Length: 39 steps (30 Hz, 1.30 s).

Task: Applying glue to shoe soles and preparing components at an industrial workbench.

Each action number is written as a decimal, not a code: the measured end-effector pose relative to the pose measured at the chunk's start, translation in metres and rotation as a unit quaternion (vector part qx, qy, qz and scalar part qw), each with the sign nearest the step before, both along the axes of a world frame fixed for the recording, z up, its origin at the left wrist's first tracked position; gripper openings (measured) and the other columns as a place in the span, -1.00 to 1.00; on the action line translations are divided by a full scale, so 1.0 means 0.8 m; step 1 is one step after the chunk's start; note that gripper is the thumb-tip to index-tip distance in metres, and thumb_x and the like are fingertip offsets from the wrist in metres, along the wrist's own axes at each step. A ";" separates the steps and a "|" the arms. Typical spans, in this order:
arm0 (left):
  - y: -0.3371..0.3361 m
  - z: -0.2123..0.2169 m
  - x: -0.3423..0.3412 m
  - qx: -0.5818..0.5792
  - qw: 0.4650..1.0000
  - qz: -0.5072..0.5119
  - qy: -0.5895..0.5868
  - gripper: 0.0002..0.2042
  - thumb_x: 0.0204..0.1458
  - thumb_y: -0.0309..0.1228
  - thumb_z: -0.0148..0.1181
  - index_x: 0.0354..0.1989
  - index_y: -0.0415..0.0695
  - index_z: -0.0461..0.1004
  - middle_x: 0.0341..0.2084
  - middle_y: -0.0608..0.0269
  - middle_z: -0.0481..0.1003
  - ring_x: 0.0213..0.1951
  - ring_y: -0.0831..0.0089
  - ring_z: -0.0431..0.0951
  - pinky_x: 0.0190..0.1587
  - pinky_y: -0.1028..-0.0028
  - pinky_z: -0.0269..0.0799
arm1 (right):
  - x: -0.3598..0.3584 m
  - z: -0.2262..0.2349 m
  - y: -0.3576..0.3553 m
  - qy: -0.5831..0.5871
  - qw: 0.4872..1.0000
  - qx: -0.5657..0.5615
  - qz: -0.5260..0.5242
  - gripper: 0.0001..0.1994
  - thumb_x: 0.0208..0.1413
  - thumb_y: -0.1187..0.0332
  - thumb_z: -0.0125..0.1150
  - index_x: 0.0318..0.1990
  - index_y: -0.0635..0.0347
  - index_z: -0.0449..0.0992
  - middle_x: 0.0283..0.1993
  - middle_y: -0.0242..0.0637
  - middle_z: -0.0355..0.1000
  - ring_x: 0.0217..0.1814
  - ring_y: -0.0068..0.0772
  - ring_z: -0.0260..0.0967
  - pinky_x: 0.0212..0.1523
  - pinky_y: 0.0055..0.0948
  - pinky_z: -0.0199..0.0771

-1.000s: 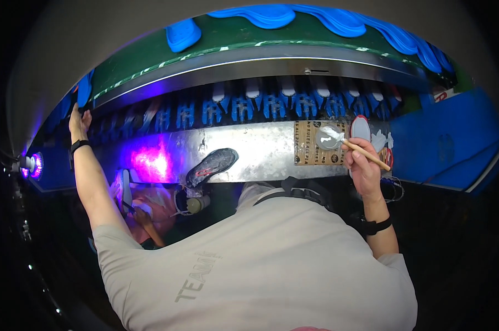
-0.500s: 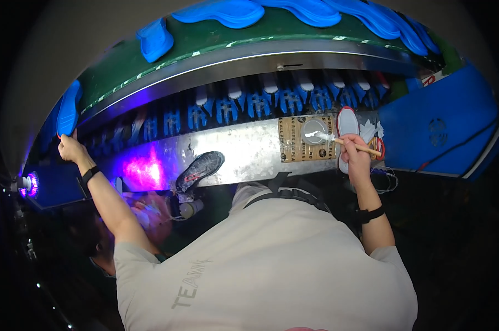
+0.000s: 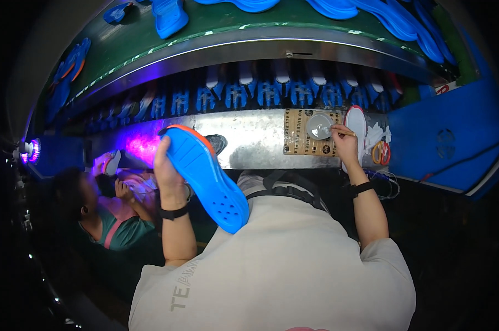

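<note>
A blue shoe sole with an orange edge is gripped at its upper end by my left hand. It hangs tilted in front of my chest, small holes showing at its lower end. My right hand is closed around a wooden-handled brush, whose tip is at the round bowl of whitish stuff. Under the bowl lies printed brown cardboard. Just beyond my right hand is a white shoe with a red rim. A dark shoe sole is partly hidden behind the blue sole.
Orange-handled scissors and crumpled white paper lie at the metal bench's right end. More blue soles rest on the green belt above a row of racked shoes. A co-worker at left handles a shoe.
My left hand has brought a blue sole from the far-left belt to before my chest. My right hand has moved the brush slightly left, its tip at the bowl.
</note>
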<state>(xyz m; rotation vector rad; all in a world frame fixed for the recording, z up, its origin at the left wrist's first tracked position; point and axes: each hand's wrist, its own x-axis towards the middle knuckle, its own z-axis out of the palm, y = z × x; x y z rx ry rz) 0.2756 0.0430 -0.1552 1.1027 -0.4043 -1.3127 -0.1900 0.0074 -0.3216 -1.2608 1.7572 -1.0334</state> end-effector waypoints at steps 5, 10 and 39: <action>0.054 0.014 -0.081 -0.120 0.955 -0.159 0.222 -0.36 0.16 -0.17 0.09 0.31 -0.35 0.17 0.14 -0.20 0.40 0.10 -0.04 0.50 0.19 0.12 0.41 | -0.012 0.006 0.007 -0.041 0.999 0.000 0.000 -0.81 0.16 0.39 0.25 -0.15 0.32 0.61 -0.27 -0.35 0.57 -0.29 -0.56 0.43 -0.21 -0.54 0.43; 0.064 0.022 -0.075 -0.105 0.910 -0.370 0.158 -0.25 0.09 -0.25 0.17 0.41 -0.31 0.01 0.21 -0.18 0.33 0.16 -0.01 0.46 0.25 0.11 0.35 | -0.004 0.037 0.007 -0.139 0.989 0.047 -0.036 -0.77 0.28 0.36 0.17 -0.03 0.33 0.53 -0.27 -0.28 0.54 -0.33 -0.57 0.39 -0.28 -0.59 0.39; 0.056 0.043 -0.088 -0.064 0.913 -0.394 0.085 -0.22 0.02 -0.28 0.23 0.39 -0.37 0.07 0.19 0.04 0.38 0.16 0.36 0.44 0.24 0.41 0.34 | 0.137 0.282 0.012 -0.076 0.929 -0.227 0.284 -0.84 0.03 0.55 0.22 -0.22 0.36 0.62 -0.33 -0.16 0.56 -0.33 -0.39 0.48 -0.29 -0.49 0.45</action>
